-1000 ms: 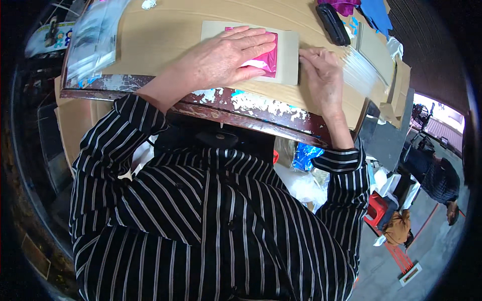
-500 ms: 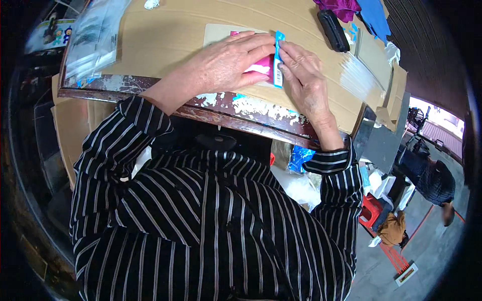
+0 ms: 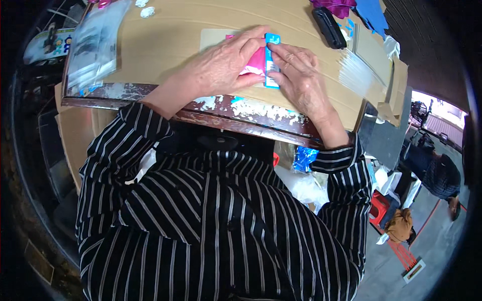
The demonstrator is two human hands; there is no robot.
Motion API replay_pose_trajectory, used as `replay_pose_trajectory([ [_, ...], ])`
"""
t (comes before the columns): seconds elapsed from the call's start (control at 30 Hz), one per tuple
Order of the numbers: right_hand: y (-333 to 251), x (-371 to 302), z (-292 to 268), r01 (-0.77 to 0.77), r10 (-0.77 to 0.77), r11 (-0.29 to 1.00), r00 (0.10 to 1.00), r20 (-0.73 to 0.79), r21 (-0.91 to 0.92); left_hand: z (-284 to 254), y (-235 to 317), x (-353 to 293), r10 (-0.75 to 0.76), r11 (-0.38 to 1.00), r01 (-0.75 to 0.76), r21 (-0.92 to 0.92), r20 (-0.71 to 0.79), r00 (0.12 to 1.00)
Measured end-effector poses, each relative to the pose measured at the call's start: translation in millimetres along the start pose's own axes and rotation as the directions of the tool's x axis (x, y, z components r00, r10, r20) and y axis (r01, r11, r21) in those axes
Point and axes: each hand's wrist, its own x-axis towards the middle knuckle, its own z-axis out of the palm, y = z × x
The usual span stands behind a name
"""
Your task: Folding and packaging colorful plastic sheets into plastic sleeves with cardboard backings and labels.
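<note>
A folded piece of bright pink fabric (image 3: 256,61) lies near the table's front edge, on a pale flat board (image 3: 211,39). Along its right side runs a narrow blue and white label card (image 3: 271,66) with a barcode. My left hand (image 3: 226,62) arches over the fabric, holding it down, its fingertips and thumb close to the card's left edge. From the other side, my right hand (image 3: 299,72) presses its fingers and thumb on the card. Much of the fabric is hidden beneath my left hand.
Clear plastic bags (image 3: 98,47) are piled at the left, more clear sleeves (image 3: 359,70) at the right. A black case (image 3: 329,27) sits by purple fabric (image 3: 337,7) at the far right. White bits (image 3: 147,12) lie far left. Someone (image 3: 434,173) is in the right background.
The label card has tipped from nearly edge-on to flatter, showing more of its face over the fabric's right edge. My right hand's fingers have moved onto it. The view has shifted slightly.
</note>
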Motion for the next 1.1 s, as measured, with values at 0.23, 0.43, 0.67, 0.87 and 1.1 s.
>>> replay_pose_trajectory([
  [0.23, -2.0, 1.2, -2.1, 0.007, 0.0, 0.994, 0.998, 0.059, -0.108, -21.3, -40.9, -13.2, -0.002, 0.978, 0.016, 0.209, -0.066, 0.998],
  [0.43, -3.3, 4.7, -8.1, -0.007, 0.017, 0.994, 0.996, 0.093, -0.107, -17.5, -19.6, -28.9, -0.014, 0.935, 0.02, 0.355, -0.017, 1.0],
  [0.67, -14.0, 3.4, -12.6, -0.036, 0.057, 0.989, 0.988, 0.145, -0.144, -2.4, -11.1, -30.1, 0.053, 0.927, -0.018, 0.375, -0.082, 0.995],
  [0.87, -13.3, 6.1, -10.5, -0.055, 0.073, 0.988, 0.989, 0.125, -0.142, -75.9, -57.5, -60.4, -0.385, 0.923, 0.353, -0.154, -0.363, 0.848],
  [1.1, -14.7, 9.8, -9.4, -0.061, 0.082, 0.988, 0.986, 0.146, -0.144, -105.9, -132.1, -73.3, -0.193, 0.892, 0.373, 0.255, -0.531, 0.825],
])
